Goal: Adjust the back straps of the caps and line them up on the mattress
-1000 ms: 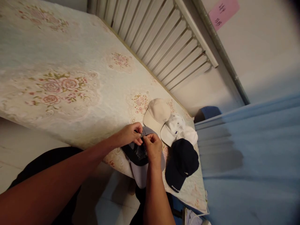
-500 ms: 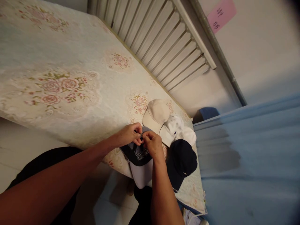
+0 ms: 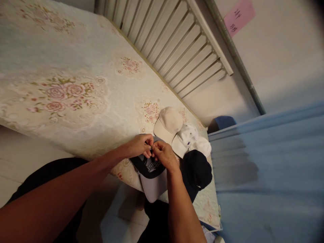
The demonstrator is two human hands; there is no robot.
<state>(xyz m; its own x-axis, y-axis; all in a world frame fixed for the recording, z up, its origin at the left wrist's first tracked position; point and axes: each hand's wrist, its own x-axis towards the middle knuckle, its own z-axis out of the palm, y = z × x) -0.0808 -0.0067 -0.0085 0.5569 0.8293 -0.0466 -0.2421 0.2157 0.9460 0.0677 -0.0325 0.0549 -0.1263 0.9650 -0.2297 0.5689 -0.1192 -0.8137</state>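
Observation:
A grey baseball cap (image 3: 153,189) lies with its dark inside facing up, brim toward me, at the front edge of the floral-covered bed. Over its back edge, my left hand (image 3: 141,145) is closed in a pinch. My right hand (image 3: 164,154) meets it there, thumb and fingers pinched together. Between the fingertips is a small piece that looks like the cap's back strap, mostly hidden. Right of my right hand sits a black cap (image 3: 198,170). Beyond it are a beige cap (image 3: 170,120) and a white cap (image 3: 188,135) with a small dark logo, beside another white cap (image 3: 204,145).
The floral bed cover (image 3: 101,101) stretches to the upper left. A metal rail headboard (image 3: 167,44) stands behind it. At the right hangs a blue curtain (image 3: 273,162). A pink paper note (image 3: 239,17) is stuck on the wall.
My right hand and forearm have shifted slightly right, covering part of the black cap's brim. Both hands stay pinched over the grey cap, and more of its printed inside shows.

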